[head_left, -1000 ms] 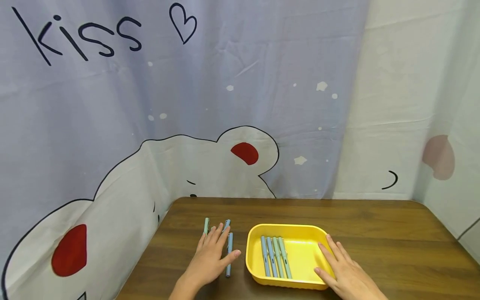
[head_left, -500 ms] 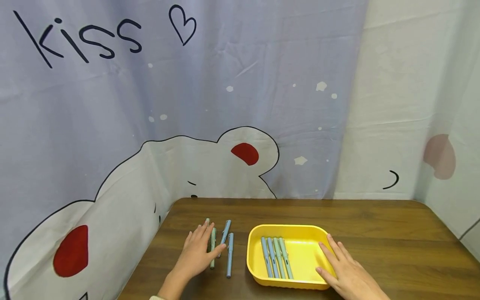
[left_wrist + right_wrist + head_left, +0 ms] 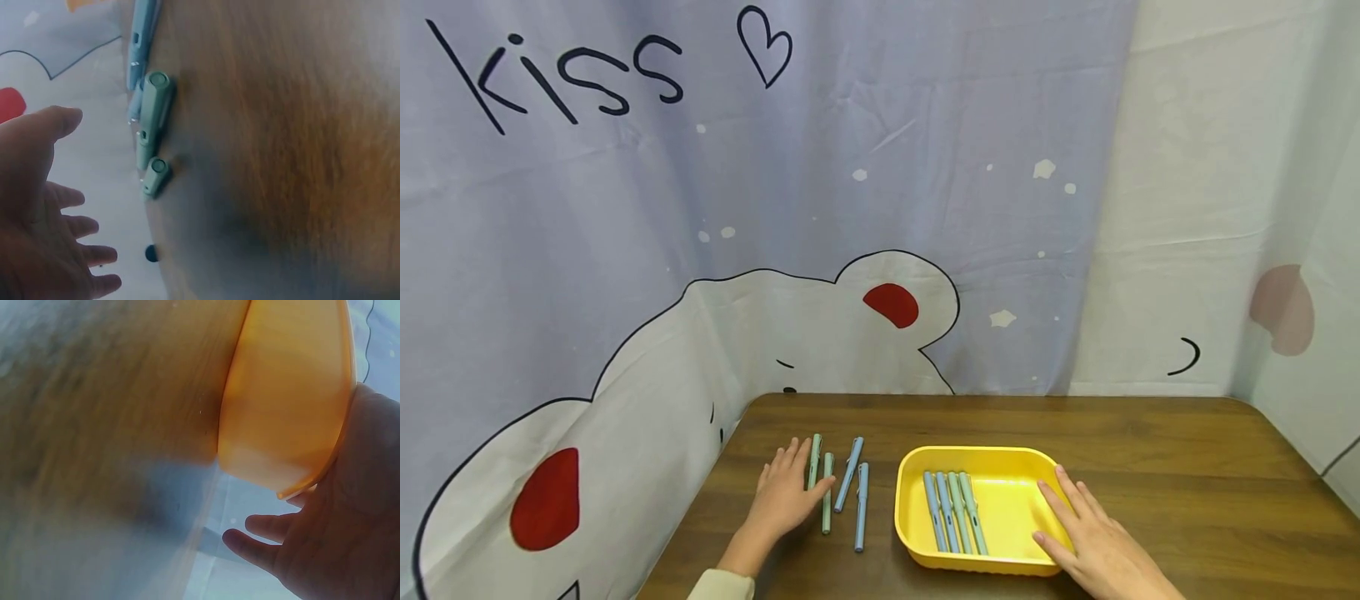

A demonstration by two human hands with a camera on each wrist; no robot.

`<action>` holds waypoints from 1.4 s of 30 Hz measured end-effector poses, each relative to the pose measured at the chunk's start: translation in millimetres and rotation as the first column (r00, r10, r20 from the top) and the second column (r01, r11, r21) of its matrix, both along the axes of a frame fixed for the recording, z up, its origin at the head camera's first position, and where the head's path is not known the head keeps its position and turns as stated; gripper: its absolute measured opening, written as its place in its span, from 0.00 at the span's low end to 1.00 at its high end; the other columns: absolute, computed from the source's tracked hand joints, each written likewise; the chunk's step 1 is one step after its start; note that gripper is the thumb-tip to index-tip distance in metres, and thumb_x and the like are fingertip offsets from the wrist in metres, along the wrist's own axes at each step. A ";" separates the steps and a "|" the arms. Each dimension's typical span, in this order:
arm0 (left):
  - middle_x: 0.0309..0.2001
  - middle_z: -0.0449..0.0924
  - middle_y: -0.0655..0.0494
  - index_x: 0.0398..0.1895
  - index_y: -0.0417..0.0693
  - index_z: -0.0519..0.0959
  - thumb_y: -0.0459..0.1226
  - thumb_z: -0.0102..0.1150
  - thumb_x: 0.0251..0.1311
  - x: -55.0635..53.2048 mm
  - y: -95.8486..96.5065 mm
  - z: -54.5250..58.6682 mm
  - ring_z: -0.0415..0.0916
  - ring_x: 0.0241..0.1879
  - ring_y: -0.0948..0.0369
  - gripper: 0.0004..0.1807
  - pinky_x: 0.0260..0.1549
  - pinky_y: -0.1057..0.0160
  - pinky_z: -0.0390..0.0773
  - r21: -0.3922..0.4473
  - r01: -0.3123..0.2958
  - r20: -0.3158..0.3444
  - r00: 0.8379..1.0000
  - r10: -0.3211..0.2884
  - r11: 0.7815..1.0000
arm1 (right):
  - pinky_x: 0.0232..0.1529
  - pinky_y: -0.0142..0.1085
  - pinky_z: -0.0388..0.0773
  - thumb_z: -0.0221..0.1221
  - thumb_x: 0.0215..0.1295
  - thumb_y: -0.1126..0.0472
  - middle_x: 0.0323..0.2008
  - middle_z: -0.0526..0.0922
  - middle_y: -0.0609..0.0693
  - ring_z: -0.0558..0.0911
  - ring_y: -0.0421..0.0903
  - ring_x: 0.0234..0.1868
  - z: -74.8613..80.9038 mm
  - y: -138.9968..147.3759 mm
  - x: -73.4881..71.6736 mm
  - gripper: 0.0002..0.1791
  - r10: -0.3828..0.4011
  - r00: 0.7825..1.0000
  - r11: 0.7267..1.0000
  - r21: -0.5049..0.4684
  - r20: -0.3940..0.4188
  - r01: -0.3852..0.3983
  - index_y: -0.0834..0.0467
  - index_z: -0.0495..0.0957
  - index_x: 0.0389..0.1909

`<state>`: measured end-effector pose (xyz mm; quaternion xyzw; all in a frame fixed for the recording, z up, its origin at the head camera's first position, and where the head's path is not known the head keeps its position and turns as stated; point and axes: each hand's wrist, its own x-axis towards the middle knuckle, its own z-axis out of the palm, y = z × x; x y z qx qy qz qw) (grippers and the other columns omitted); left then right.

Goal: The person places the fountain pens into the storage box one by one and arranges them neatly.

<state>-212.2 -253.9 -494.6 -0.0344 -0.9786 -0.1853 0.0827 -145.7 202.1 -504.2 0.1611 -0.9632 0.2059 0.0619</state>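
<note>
My left hand [image 3: 781,497], fingers spread, is just left of two green pens on the table; its thumb lies over part of the nearer green pen [image 3: 827,504]. The farther green pen [image 3: 815,458] is partly behind the hand. In the left wrist view the palm holds nothing, and a green pen [image 3: 154,103] appears beyond the thumb. Two blue pens lie to the right, one slanted [image 3: 850,473] and one nearly straight [image 3: 861,508]. My right hand [image 3: 1101,537] rests at the right rim of a yellow tray [image 3: 1015,569], its fingers extended and some reaching over the rim.
Inside the tray's left half, two blue pens [image 3: 937,508] and two green pens [image 3: 967,508] lie side by side. Underneath is a brown wooden table [image 3: 1210,475]. A printed curtain [image 3: 925,167] hangs behind its back edge.
My left hand has drawn left and away from the loose pens, uncovering the green and blue ones. The right hand has stayed at the tray's rim, and the pens have not visibly moved.
</note>
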 end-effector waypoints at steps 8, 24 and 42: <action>0.75 0.56 0.31 0.77 0.38 0.60 0.51 0.59 0.69 -8.2 -8.8 -6.0 0.52 0.74 0.32 0.41 0.70 0.30 0.50 0.019 -0.048 0.058 0.997 0.047 0.999 | 0.49 0.74 0.72 0.55 0.72 0.38 0.78 0.54 0.63 0.62 0.73 0.72 0.8 -0.2 1.0 0.39 0.005 1.000 1.000 -0.004 0.004 -0.005 0.56 0.65 0.75; 0.75 0.56 0.31 0.76 0.38 0.61 0.49 0.60 0.68 -22.3 -11.5 -21.5 0.51 0.74 0.32 0.40 0.70 0.30 0.50 -0.005 -0.106 0.116 0.988 0.106 0.994 | 0.47 0.74 0.73 0.57 0.72 0.39 0.78 0.55 0.64 0.64 0.74 0.70 -0.5 0.4 0.0 0.38 0.011 1.000 1.000 -0.012 -0.013 -0.012 0.56 0.65 0.75; 0.71 0.64 0.33 0.74 0.36 0.64 0.47 0.58 0.70 -38.3 -5.0 -27.1 0.57 0.71 0.34 0.36 0.66 0.32 0.60 -0.085 -0.127 0.150 0.979 0.138 0.988 | 0.49 0.72 0.73 0.57 0.72 0.40 0.78 0.55 0.63 0.64 0.75 0.70 -3.1 2.4 -0.4 0.38 0.014 1.000 0.999 -0.031 -0.012 -0.014 0.56 0.66 0.75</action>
